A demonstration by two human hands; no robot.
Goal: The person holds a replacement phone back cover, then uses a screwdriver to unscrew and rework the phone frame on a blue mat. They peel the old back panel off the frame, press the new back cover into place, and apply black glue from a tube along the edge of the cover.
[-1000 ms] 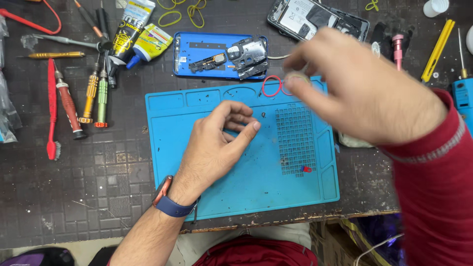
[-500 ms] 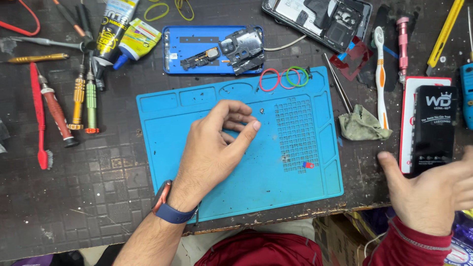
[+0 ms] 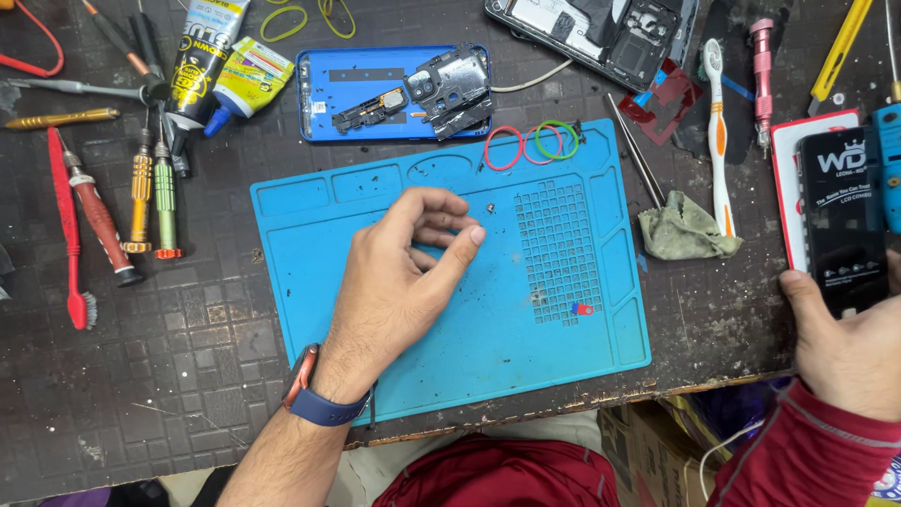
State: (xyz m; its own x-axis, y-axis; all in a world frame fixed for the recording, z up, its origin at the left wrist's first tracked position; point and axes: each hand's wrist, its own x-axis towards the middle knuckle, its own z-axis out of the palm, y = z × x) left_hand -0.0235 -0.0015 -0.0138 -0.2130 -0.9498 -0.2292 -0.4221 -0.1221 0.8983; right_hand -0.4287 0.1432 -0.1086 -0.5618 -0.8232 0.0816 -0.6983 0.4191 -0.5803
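My left hand rests on the blue silicone work mat, fingers loosely curled and apart, nothing visible in them. A tiny screw lies just beyond its fingertips. At the right edge, my right hand grips the near end of a flat black box, which lies on a white box with a red border. A blue phone back shell holding loose metal parts sits behind the mat.
Screwdrivers, a red brush and glue tubes lie at the left. Rubber bands, tweezers, a grey cloth and a toothbrush are right of centre. An opened phone is at the back.
My right hand swung from over the back of the mat to the right edge and took hold of the black box. My left hand stayed on the mat.
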